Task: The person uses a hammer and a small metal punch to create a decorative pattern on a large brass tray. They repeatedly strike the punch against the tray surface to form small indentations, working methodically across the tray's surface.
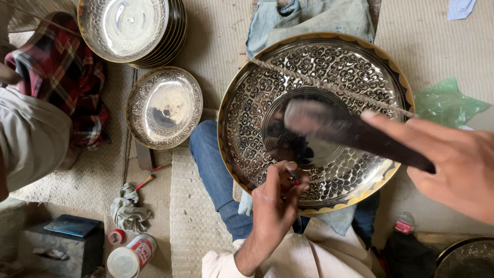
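My left hand (275,198) pinches a small punch (293,171), tip on the engraved tray (257,98). My right hand (453,164) grips a dark hammer (350,131), index finger extended, above the punch.

Left hand (275,198) bare, cream long sleeve (221,262) rolled back near the wrist. Right hand (453,164) bare, no sleeve in view. Blue denim jeans (211,164) on the legs, cream shirt cloth (329,255) over the lap.
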